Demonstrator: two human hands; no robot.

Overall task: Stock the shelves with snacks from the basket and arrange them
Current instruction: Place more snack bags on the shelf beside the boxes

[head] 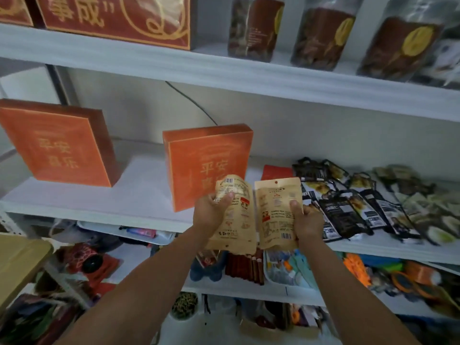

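— Where do we have the snacks?

— In the air, in front of the middle shelf [139,190]. We hold two tan pouches side by side, backs toward us. The left pouch [239,227] is upside down, barcode at the top. The right pouch [273,207] is upright, hang hole at the top.

— And our grip?

— Our left hand [210,212] clamps the left pouch, thumb on its face and fingers curled behind. Our right hand [308,222] pinches the right pouch the same way.

— What lies around them?

— Just behind stands an orange box [206,165], with a second orange box [54,145] well to the left. To the right, black packets [348,205] lie overlapping on the shelf. On the upper shelf [249,75] stand brown bags [321,38].
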